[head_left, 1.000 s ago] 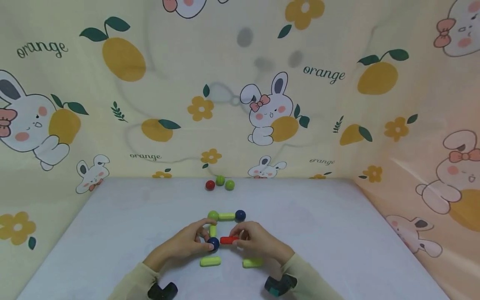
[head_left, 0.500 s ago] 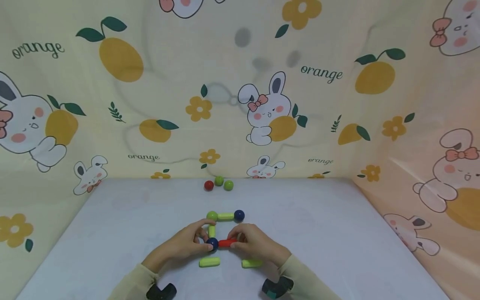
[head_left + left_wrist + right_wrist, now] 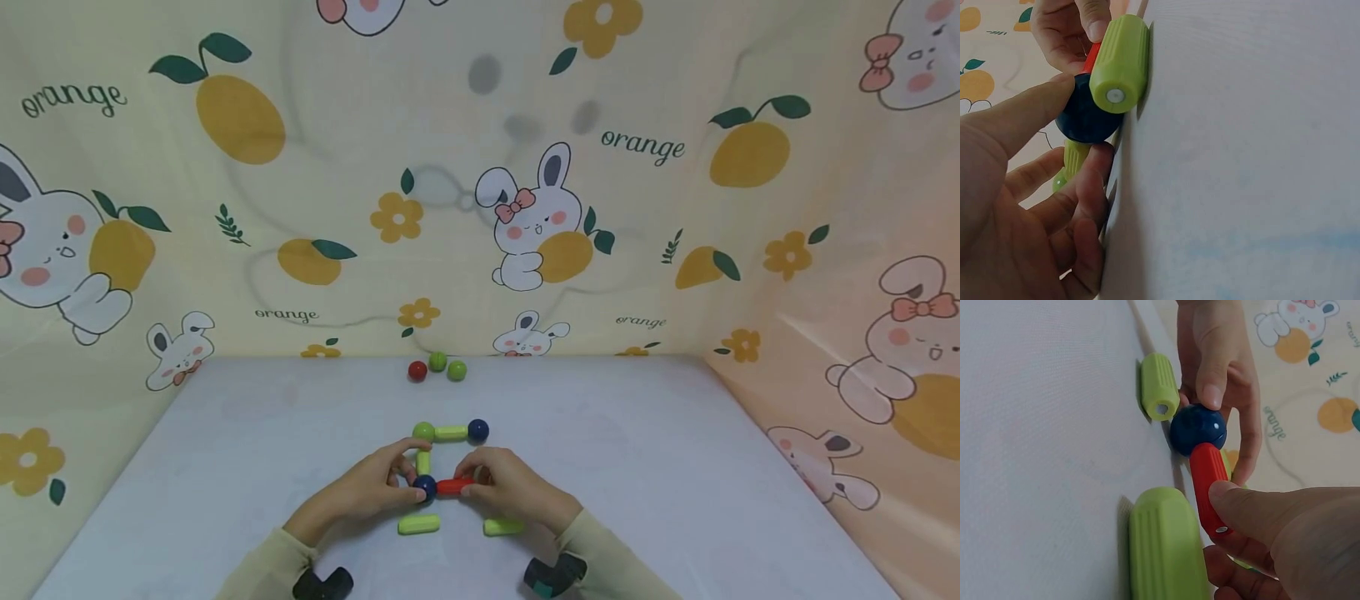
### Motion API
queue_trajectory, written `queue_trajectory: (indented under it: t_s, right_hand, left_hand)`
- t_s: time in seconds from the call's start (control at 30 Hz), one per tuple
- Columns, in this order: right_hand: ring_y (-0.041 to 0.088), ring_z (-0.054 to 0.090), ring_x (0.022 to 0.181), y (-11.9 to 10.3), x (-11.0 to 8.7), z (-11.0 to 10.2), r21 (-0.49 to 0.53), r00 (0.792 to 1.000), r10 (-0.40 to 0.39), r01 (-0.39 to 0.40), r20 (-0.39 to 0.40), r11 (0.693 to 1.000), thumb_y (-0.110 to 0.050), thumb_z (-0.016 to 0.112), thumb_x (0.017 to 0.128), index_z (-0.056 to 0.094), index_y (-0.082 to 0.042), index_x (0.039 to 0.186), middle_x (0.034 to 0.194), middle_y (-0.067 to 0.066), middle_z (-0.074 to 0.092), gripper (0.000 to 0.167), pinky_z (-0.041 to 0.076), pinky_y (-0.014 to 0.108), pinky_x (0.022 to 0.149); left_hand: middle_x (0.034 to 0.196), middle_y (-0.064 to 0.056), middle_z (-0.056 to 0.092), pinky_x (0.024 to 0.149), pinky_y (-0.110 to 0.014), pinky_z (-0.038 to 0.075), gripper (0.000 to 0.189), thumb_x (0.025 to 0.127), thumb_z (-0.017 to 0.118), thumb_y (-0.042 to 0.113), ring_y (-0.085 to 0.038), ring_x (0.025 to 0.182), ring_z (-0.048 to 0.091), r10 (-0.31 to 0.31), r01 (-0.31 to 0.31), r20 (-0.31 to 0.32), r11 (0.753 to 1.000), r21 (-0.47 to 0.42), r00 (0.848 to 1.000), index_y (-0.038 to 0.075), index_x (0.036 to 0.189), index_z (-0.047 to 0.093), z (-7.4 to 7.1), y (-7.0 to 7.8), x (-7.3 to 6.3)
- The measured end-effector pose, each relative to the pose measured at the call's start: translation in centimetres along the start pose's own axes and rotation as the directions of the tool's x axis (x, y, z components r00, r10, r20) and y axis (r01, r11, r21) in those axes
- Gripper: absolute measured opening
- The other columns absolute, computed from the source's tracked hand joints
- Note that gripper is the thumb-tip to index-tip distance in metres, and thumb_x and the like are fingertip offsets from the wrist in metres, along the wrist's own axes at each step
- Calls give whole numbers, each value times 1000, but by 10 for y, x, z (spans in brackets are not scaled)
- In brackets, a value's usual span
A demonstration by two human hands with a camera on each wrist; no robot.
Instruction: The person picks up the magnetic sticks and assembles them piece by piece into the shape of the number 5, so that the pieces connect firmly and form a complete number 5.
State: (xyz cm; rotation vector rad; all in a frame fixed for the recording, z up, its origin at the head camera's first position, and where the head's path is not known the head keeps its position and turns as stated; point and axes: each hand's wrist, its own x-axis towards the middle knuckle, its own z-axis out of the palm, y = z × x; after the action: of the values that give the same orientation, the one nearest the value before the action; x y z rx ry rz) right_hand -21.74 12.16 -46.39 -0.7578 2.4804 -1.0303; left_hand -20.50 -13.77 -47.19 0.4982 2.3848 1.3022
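Observation:
My left hand (image 3: 367, 490) grips a dark blue ball (image 3: 1197, 428) between thumb and fingers, its index finger reaching up by a green ball (image 3: 423, 430). Between thumb and fingers, my right hand (image 3: 517, 490) pinches a red magnetic rod (image 3: 1207, 481), one end of which touches the blue ball. A light green rod (image 3: 423, 462) runs from the held ball to the green ball. From there another green rod (image 3: 451, 433) leads right to a second blue ball (image 3: 478, 431). Fingers partly cover the red rod in the head view.
Two loose green rods lie in front of the hands, a left rod (image 3: 418, 524) and a right rod (image 3: 503, 527). At the back of the white table (image 3: 637, 450) sit a red ball (image 3: 417, 372) and two green balls (image 3: 457, 371). A printed cloth (image 3: 345, 142) hangs behind.
The right hand has brought the red rod left and slightly nearer, closing the gap to the blue ball. During the last half second almost nothing moves.

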Motion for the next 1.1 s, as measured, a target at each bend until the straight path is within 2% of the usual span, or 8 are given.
queue_trajectory:
  t_s: [0.3, 0.7, 1.1]
  right_hand:
    - [7, 57, 78, 1, 2, -1, 6, 1000, 23, -23, 7, 1000, -15, 73, 93, 73, -18, 111, 92, -8, 66, 18, 48, 21, 72]
    - [7, 58, 79, 3, 0, -2, 19, 1000, 2, -2, 13, 1000, -13, 72, 93, 72, -19, 110, 97, -8, 68, 18, 48, 20, 73]
    - [9, 59, 83, 4, -1, -15, 18, 1000, -17, 16, 26, 1000, -10, 71, 93, 73, -12, 115, 101, -2, 70, 22, 49, 20, 73]
  left_hand:
    - [97, -2, 65, 61, -24, 39, 65, 89, 77, 24, -15, 73, 50, -26, 26, 1, 1000, 3, 1000, 16, 146, 47, -2, 3, 4]
    - [97, -2, 65, 63, -24, 40, 66, 88, 78, 22, -16, 75, 50, -40, 40, 14, 999, -18, 999, 14, 146, 47, -1, 1, 5]
    - [97, -2, 65, 61, -23, 39, 65, 89, 77, 22, -15, 73, 49, -22, 22, 11, 1000, -14, 1000, 12, 146, 47, -1, 1, 3]
